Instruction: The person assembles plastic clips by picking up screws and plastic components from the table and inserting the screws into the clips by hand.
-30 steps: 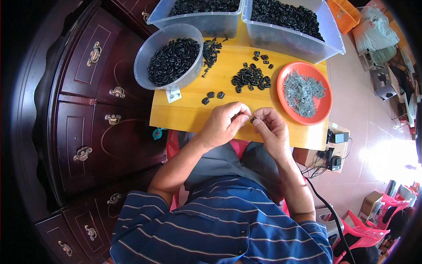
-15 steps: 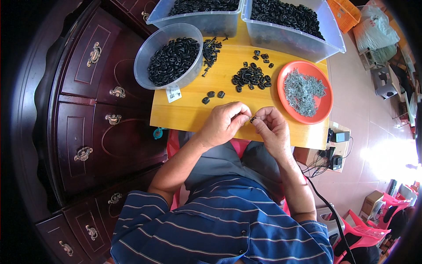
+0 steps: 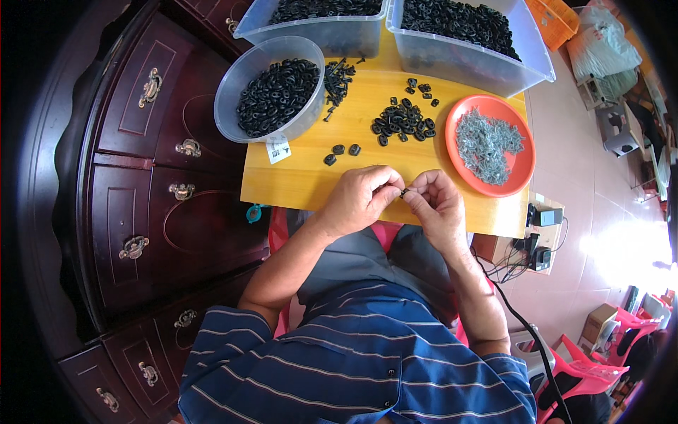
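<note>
Both hands meet above the table's near edge, fingertips pinched around one small black plastic part (image 3: 403, 192). My left hand (image 3: 364, 194) grips it from the left between thumb and bent fingers. From the other side my right hand (image 3: 439, 201) pinches the same piece; the fingers hide most of it. Just beyond my left hand lie a few black oval pieces (image 3: 339, 150). Farther off is a loose pile of black oval two-holed pieces (image 3: 404, 121). An orange-red plate (image 3: 523, 169) of small silvery metal pins or screws (image 3: 487, 145) stands to the right of my right hand.
A round clear tub (image 3: 229, 116) of black ovals stands at left, beside black screw-like pieces (image 3: 337, 81). Two clear bins (image 3: 466, 67) (image 3: 339, 35) of black parts line the table's back. Dark wooden drawers (image 3: 127, 205) border the left; boxes and cables (image 3: 519, 258) lie right.
The fingers have shifted very slightly around the small black part. Both hands otherwise stay in place, and the things on the table have not moved.
</note>
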A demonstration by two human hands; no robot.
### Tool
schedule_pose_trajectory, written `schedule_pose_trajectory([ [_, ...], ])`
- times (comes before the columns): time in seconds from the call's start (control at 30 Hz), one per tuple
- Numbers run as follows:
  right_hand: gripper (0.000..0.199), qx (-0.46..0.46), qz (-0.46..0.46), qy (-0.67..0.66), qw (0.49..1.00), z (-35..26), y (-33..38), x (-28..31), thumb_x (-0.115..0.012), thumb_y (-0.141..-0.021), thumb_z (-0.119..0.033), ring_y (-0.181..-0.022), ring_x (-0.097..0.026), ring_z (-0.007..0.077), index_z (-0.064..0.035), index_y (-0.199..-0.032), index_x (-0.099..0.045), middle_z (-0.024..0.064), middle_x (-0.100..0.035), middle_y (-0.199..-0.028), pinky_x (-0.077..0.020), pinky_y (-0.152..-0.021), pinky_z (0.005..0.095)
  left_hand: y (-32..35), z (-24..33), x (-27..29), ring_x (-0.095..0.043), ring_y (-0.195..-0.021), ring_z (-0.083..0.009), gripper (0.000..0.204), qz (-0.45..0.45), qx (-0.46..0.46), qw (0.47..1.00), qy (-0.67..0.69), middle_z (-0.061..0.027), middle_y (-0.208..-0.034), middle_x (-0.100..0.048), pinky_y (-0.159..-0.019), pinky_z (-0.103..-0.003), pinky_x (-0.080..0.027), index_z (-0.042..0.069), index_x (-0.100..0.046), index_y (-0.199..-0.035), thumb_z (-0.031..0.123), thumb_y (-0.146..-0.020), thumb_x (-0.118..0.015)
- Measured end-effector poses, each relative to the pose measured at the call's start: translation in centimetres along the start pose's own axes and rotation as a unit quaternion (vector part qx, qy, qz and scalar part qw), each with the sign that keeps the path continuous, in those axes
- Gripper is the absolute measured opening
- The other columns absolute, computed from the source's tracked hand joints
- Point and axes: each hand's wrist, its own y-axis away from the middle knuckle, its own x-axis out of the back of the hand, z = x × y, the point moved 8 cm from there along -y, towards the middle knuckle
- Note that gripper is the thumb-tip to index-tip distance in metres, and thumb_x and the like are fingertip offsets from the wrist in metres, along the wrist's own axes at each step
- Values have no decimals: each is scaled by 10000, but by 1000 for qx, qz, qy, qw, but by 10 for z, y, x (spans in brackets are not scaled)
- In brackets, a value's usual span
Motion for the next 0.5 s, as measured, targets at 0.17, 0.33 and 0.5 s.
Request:
schedule_pose_trajectory([
  [0.17, 165, 10, -1, -24, 1000, -3, -2, -1, -709, -949, 32, -777, -572, 16, -37, -1050, -598, -40, -630, -876, -472, -690, 186, 1, -14, 0, -668, -701, -155, 46, -12, 57, 995, 86, -87, -807, -713, -645, -310, -528, 0, -685, -984, 16, -945, -702],
  [0.33, 157, 1, 13, -25, 1000, -10, -1, 6, -705, -956, 25, -790, -574, 20, -38, -1051, -597, -41, -623, -887, -479, -707, 196, -4, -25, 15, -651, -702, -82, 13, 42, 35, 995, 87, -54, -804, -700, -638, -261, -525, -1, -687, -968, 0, -955, -690],
  [0.5, 148, 7, 21, -44, 999, -12, -2, 11, -699, -965, 18, -792, -575, 21, -39, -1056, -595, -41, -618, -895, -482, -714, 195, -11, -34, 17, -680, -712, -117, 55, 88, 45, 995, 28, -61, -804, -703, -645, -279, -533, 14, -680, -992, 9, -938, -691],
])
